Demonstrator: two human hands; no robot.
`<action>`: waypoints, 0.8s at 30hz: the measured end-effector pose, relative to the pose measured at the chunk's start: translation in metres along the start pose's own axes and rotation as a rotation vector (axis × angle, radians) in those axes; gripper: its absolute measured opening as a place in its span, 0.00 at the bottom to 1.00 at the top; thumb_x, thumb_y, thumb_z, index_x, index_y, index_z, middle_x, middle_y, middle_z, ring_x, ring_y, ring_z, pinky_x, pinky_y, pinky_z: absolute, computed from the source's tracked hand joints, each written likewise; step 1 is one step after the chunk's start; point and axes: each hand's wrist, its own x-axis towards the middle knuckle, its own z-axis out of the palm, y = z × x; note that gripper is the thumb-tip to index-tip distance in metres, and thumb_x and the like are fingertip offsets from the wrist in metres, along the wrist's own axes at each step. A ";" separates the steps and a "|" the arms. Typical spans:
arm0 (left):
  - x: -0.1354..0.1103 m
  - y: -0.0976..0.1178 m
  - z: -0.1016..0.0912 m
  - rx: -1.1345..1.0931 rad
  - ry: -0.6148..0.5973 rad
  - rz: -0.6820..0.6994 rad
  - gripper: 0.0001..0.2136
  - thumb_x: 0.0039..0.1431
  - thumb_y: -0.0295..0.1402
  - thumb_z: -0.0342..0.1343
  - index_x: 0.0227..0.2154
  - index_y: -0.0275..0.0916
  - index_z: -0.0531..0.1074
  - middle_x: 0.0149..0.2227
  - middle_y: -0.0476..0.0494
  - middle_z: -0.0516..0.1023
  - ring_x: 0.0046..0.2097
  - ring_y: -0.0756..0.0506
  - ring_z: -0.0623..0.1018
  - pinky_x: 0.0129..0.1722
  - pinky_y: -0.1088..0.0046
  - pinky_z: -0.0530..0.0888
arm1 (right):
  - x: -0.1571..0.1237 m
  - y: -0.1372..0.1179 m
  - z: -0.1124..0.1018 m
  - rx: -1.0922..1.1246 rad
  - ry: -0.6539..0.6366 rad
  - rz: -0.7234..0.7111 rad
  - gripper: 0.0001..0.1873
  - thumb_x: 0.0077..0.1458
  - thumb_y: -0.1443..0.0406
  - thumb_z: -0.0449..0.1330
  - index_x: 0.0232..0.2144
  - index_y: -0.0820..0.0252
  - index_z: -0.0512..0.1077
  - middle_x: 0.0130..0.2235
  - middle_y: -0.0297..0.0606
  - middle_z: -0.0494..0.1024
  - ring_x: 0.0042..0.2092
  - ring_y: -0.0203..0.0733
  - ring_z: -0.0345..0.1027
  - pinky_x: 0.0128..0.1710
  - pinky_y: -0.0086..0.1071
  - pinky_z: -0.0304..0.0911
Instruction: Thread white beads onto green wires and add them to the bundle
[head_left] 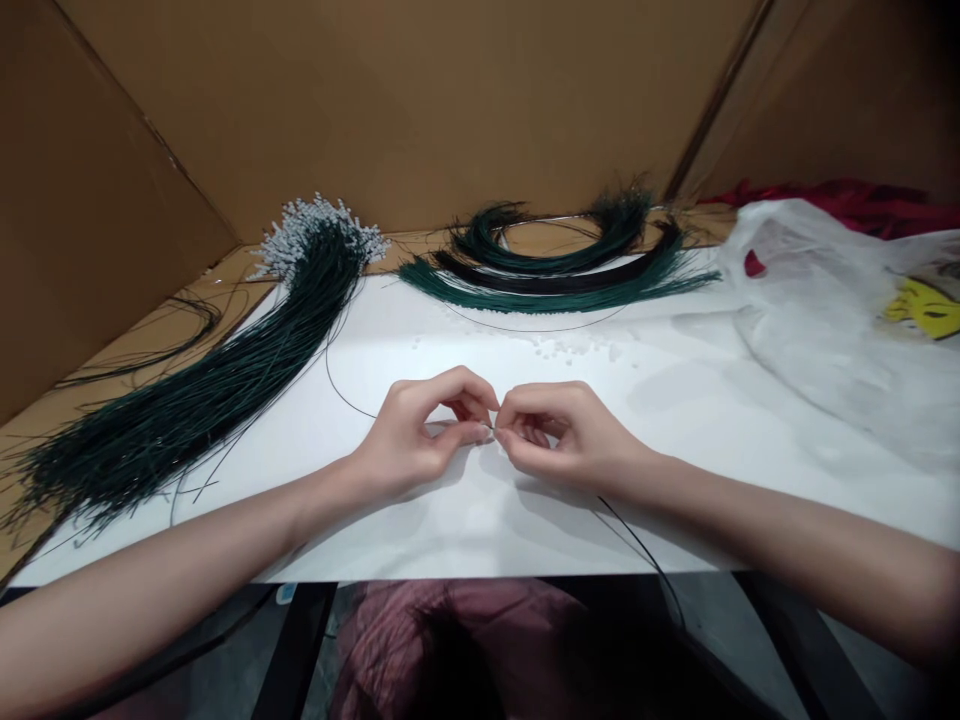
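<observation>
My left hand (420,430) and my right hand (570,430) meet above the white tabletop (450,540), fingertips almost touching. Each is closed in a pinch. A thin dark wire (637,540) trails from under my right hand over the front edge of the table. Another thin strand (345,398) runs up from behind my left hand toward a large bundle of dark green wires (247,370) with white bead-like tips (315,225). Between my fingertips is a tiny pale piece (491,430), mostly hidden by the fingers.
Curved bundles of green and black wire (555,290) lie at the back, with small white beads (555,348) scattered before them. A translucent plastic bag (817,310), yellow piece (926,308) and red material (847,205) are at right. Cardboard walls (420,110) enclose the table.
</observation>
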 end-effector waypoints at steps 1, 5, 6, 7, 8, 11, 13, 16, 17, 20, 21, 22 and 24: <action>0.000 0.000 0.000 -0.004 0.007 0.005 0.08 0.54 0.22 0.60 0.37 0.38 0.72 0.33 0.46 0.78 0.35 0.49 0.78 0.36 0.73 0.76 | 0.000 -0.001 -0.001 0.006 0.005 0.009 0.05 0.49 0.72 0.55 0.24 0.62 0.68 0.24 0.30 0.65 0.25 0.30 0.56 0.25 0.26 0.53; 0.000 -0.002 0.000 -0.036 0.034 0.035 0.09 0.54 0.25 0.63 0.38 0.38 0.72 0.33 0.47 0.78 0.34 0.49 0.78 0.38 0.73 0.76 | 0.000 -0.002 -0.003 0.023 0.028 0.014 0.05 0.48 0.73 0.55 0.23 0.62 0.69 0.23 0.30 0.65 0.25 0.30 0.56 0.25 0.26 0.53; 0.000 -0.002 0.000 -0.048 0.035 0.036 0.10 0.53 0.25 0.64 0.38 0.38 0.72 0.33 0.47 0.78 0.34 0.49 0.78 0.39 0.72 0.76 | 0.000 -0.003 -0.004 0.027 0.029 0.009 0.05 0.48 0.73 0.56 0.23 0.62 0.69 0.23 0.30 0.65 0.25 0.30 0.56 0.25 0.26 0.53; 0.000 -0.002 -0.001 -0.063 0.034 0.033 0.11 0.53 0.26 0.64 0.39 0.38 0.71 0.33 0.47 0.78 0.34 0.49 0.78 0.39 0.72 0.77 | 0.000 -0.003 -0.004 0.030 0.030 0.003 0.05 0.48 0.73 0.56 0.23 0.62 0.69 0.23 0.30 0.65 0.25 0.30 0.56 0.25 0.26 0.53; 0.000 -0.003 -0.001 -0.080 0.034 0.029 0.11 0.53 0.26 0.64 0.39 0.38 0.71 0.33 0.47 0.78 0.35 0.49 0.79 0.39 0.72 0.77 | 0.000 -0.003 -0.004 0.032 0.030 -0.001 0.05 0.48 0.73 0.56 0.23 0.62 0.69 0.23 0.30 0.65 0.26 0.30 0.57 0.25 0.26 0.53; 0.001 -0.004 -0.002 -0.126 0.041 0.017 0.12 0.54 0.24 0.63 0.40 0.37 0.71 0.33 0.47 0.78 0.35 0.49 0.80 0.40 0.72 0.77 | 0.000 -0.003 -0.004 0.043 0.032 0.008 0.05 0.49 0.73 0.56 0.24 0.62 0.70 0.23 0.30 0.65 0.25 0.30 0.56 0.25 0.26 0.53; 0.001 -0.004 -0.002 -0.134 0.057 0.014 0.11 0.54 0.24 0.63 0.40 0.37 0.71 0.32 0.47 0.78 0.36 0.48 0.80 0.40 0.72 0.78 | -0.001 -0.003 -0.004 0.049 0.034 0.021 0.05 0.49 0.73 0.56 0.24 0.62 0.71 0.22 0.30 0.65 0.25 0.30 0.56 0.25 0.26 0.53; 0.002 -0.004 -0.002 -0.119 0.083 0.022 0.11 0.53 0.24 0.63 0.39 0.37 0.71 0.32 0.47 0.78 0.35 0.48 0.81 0.39 0.73 0.78 | -0.001 -0.002 -0.003 0.052 0.052 0.019 0.05 0.49 0.73 0.57 0.25 0.63 0.72 0.22 0.30 0.67 0.25 0.30 0.57 0.25 0.26 0.53; 0.002 -0.004 -0.002 -0.109 0.090 0.030 0.11 0.53 0.24 0.63 0.39 0.37 0.71 0.32 0.47 0.79 0.35 0.48 0.81 0.38 0.73 0.78 | -0.001 -0.002 -0.003 0.051 0.060 0.018 0.05 0.49 0.73 0.57 0.25 0.63 0.72 0.22 0.30 0.67 0.25 0.30 0.57 0.25 0.26 0.53; 0.001 -0.004 -0.002 -0.078 0.112 0.067 0.10 0.54 0.24 0.63 0.38 0.38 0.71 0.31 0.47 0.79 0.34 0.49 0.81 0.37 0.74 0.78 | -0.001 -0.001 -0.003 0.043 0.083 0.012 0.05 0.51 0.71 0.58 0.27 0.63 0.73 0.22 0.30 0.67 0.25 0.30 0.57 0.24 0.26 0.53; 0.001 -0.004 -0.002 -0.068 0.117 0.082 0.10 0.54 0.24 0.63 0.38 0.38 0.71 0.31 0.48 0.79 0.34 0.49 0.81 0.37 0.75 0.78 | -0.001 -0.001 -0.002 0.038 0.090 0.008 0.05 0.52 0.70 0.58 0.27 0.63 0.74 0.22 0.30 0.67 0.25 0.30 0.57 0.24 0.26 0.53; 0.001 -0.004 -0.002 -0.060 0.120 0.098 0.10 0.54 0.24 0.63 0.38 0.38 0.71 0.31 0.48 0.79 0.34 0.50 0.80 0.37 0.76 0.77 | -0.001 0.000 -0.002 0.033 0.094 0.001 0.05 0.53 0.69 0.58 0.28 0.63 0.74 0.22 0.30 0.67 0.25 0.30 0.57 0.24 0.25 0.53; 0.000 -0.004 -0.002 -0.043 0.117 0.122 0.10 0.54 0.23 0.63 0.38 0.38 0.71 0.32 0.49 0.79 0.34 0.51 0.80 0.37 0.77 0.77 | -0.001 0.001 -0.002 0.026 0.098 -0.014 0.05 0.55 0.68 0.58 0.29 0.63 0.74 0.22 0.30 0.66 0.24 0.30 0.57 0.23 0.25 0.53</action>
